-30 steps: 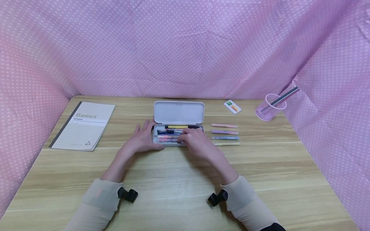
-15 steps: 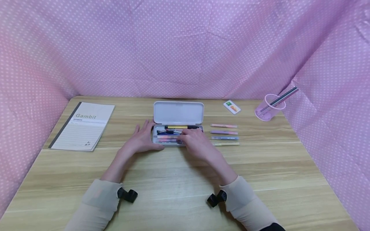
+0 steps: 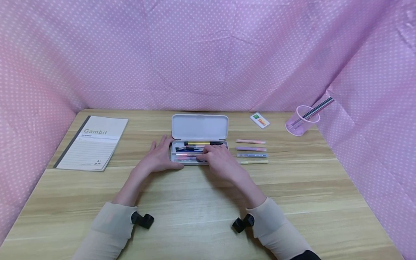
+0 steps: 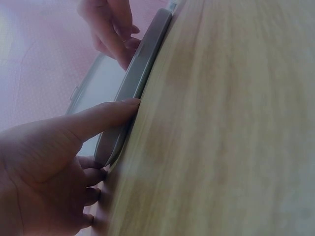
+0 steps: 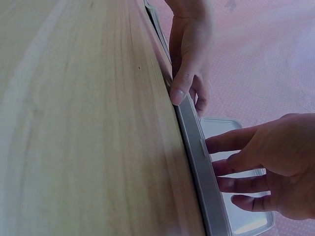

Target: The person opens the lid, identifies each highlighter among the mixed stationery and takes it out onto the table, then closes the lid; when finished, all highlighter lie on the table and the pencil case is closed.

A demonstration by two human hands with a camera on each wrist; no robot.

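A pale pencil case [image 3: 199, 127] lies with its lid back, pens and brushes in its tray, among them a yellow-and-black pen [image 3: 199, 143]. The left hand [image 3: 159, 157] holds the case's left end, thumb [image 4: 118, 112] against the front wall and the other fingers spread at the end and back corner. Over the tray's right half, the right hand [image 3: 222, 161] reaches down among the pens near the front. In the right wrist view its fingers [image 5: 241, 184] are bent over the case's front wall [image 5: 199, 162]; their tips are partly hidden, and a grip on a pen cannot be made out.
Right of the case, several pastel pens [image 3: 251, 148] lie in a column. An eraser [image 3: 260, 120] rests behind them. A pink cup [image 3: 297, 126] holding dark striped pencils stands at the back right. At the left lies a notebook [image 3: 92, 144].
Inside the tray, the right hand's fingertips have shifted very slightly left. The left hand stays on the case. The whole head view has drifted a little.
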